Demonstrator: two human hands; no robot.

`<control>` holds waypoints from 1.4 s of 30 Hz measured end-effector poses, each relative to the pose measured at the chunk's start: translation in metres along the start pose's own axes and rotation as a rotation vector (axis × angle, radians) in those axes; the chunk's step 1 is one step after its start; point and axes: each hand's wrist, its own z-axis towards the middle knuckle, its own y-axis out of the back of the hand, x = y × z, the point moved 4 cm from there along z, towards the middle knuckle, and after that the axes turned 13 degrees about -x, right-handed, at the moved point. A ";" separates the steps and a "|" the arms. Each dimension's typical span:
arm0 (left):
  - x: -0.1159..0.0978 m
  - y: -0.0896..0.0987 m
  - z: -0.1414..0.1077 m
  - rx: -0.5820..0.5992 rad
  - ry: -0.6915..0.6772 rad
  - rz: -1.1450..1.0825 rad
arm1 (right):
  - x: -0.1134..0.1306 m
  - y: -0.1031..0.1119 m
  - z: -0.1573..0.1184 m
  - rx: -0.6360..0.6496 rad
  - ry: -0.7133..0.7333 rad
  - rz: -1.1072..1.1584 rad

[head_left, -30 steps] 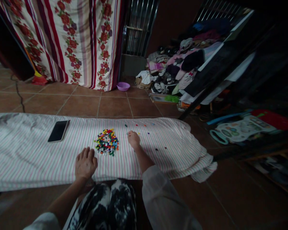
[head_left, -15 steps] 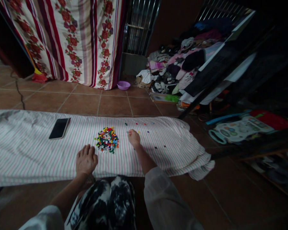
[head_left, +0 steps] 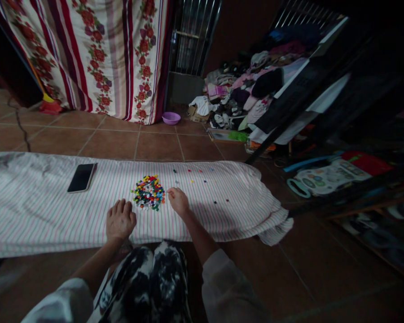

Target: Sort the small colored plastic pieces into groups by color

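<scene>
My left hand [head_left: 121,220] lies flat on the striped cloth [head_left: 70,220], its fingers stretched out and holding nothing. It rests just left of and below a heap of small coloured beads [head_left: 148,194]. My right hand [head_left: 178,201] is at the right side of that heap, loosely curled, with thumb and forefinger slightly apart. Nothing shows between its fingertips. Above it a grey bead [head_left: 177,181] lies by itself. Farther right, single beads are spread in loose rows, among them a yellow bead [head_left: 192,181], a dark blue bead [head_left: 205,181] and a red bead [head_left: 189,170].
A phone [head_left: 81,177] lies on the cloth to the left. Beyond, on the tiled floor, are a purple basin [head_left: 171,118], a red broom [head_left: 50,106] and a large clothes pile [head_left: 242,89]. A floral curtain [head_left: 117,58] hangs behind. A toy panel [head_left: 326,179] stands right.
My right hand has moved left from the grey bead to the heap's edge, leaving that bead on the cloth. My left hand stays in place. The view has shifted slightly.
</scene>
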 end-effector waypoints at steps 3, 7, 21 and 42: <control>0.000 0.001 0.000 0.015 0.009 -0.018 | 0.004 -0.002 -0.015 0.018 0.031 0.007; -0.001 0.001 0.000 0.003 -0.009 0.002 | 0.010 -0.004 -0.031 0.042 0.093 -0.009; 0.000 0.000 0.000 0.009 -0.021 0.001 | 0.024 -0.015 -0.041 0.033 0.076 -0.091; -0.004 0.005 0.001 -0.004 -0.050 0.043 | 0.021 -0.015 -0.046 -0.043 0.060 -0.074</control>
